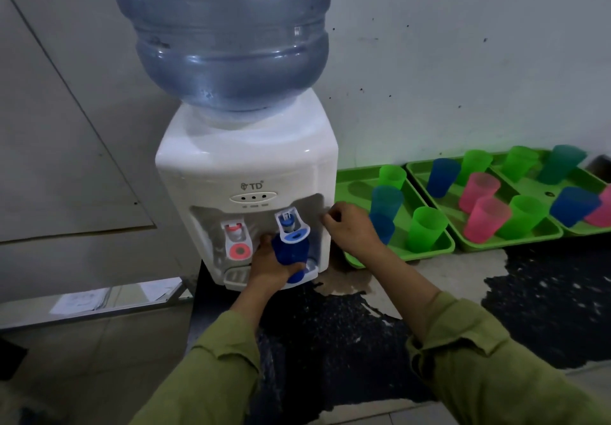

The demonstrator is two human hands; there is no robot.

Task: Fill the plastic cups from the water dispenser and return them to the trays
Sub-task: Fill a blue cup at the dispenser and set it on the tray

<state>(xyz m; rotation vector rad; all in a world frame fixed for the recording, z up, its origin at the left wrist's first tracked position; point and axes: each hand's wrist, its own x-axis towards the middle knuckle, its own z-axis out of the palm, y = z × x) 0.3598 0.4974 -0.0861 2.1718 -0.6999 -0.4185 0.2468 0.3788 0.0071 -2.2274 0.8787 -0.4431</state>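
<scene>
A white water dispenser [248, 166] with a big blue bottle [224, 34] on top stands at centre. My left hand [267, 266] grips a blue plastic cup [291, 252] under the blue tap [292, 227], above the drip tray. My right hand [350, 229] hovers with curled fingers at the dispenser's right front corner, holding nothing. To the right lie green trays [433, 249] with several upright cups: green [425, 227], pink [486, 223], blue [441, 176].
The red tap [236, 239] sits left of the blue one. A white wall rises behind the trays. The floor in front is dark and patchy with a wet stain [344, 282]. A grey panel [66, 127] and papers [82, 300] lie to the left.
</scene>
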